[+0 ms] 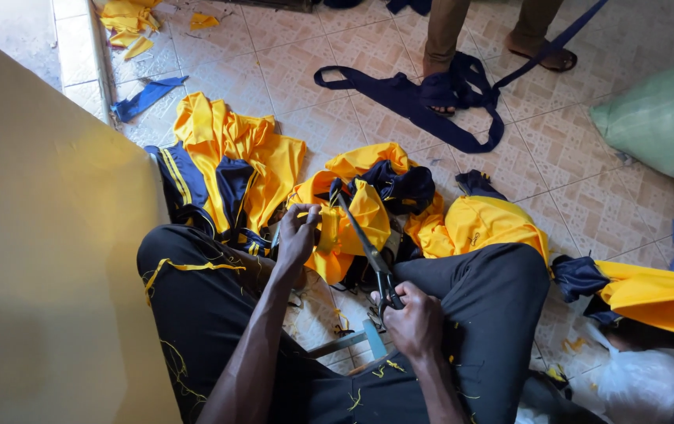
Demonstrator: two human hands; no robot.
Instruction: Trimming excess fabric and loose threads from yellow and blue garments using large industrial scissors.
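Now | left hand (298, 233) fingers pinch yellow garment piece (353, 224), mid-frame above lap | right hand (413, 318) fingers clenched on scissors (368, 247) handles, blades up against cloth | risk: blade tip close to left fingers, could nick them; slack cloth could cut crooked.

The floor (573, 169) is laid with pale square tiles bearing a faint pinkish pattern, with grey grout lines between them. Soft daylight falls evenly across it, brighter toward the upper left, where a raised tiled step (78, 55) runs along the edge. A broad plain yellow panel (46, 235) fills the left side. A pale green sack (663, 118) rests at the right edge of the floor.
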